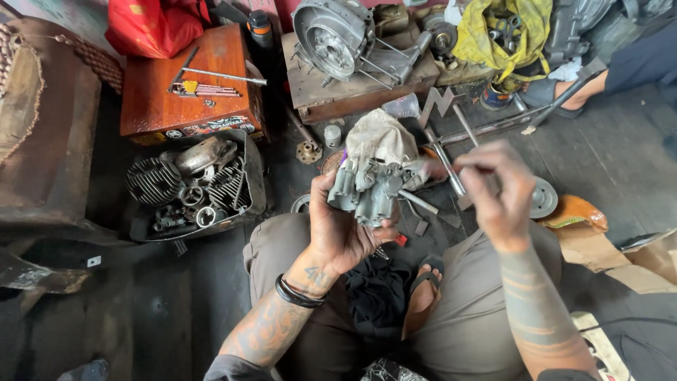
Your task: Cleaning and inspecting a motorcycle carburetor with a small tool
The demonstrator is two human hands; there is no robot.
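Carburetor (368,189) is sitting clenched in our left hand (343,227), above our lap. We are pinching a thin tool (471,169) in our right hand (499,189), just right of it; a tray of engine parts (194,185) is lying left.

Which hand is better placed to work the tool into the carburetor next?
Right, probably. The right hand pinches a thin tool whose tip points at the grey carburetor. The left hand is wrapped around that part from below, so it is occupied steadying it.

Soft, even daylight, brighter toward the top; the lower left floor (141,310) lies dim. The right hand (497,187) is motion-blurred. Edges bend with wide-angle distortion.
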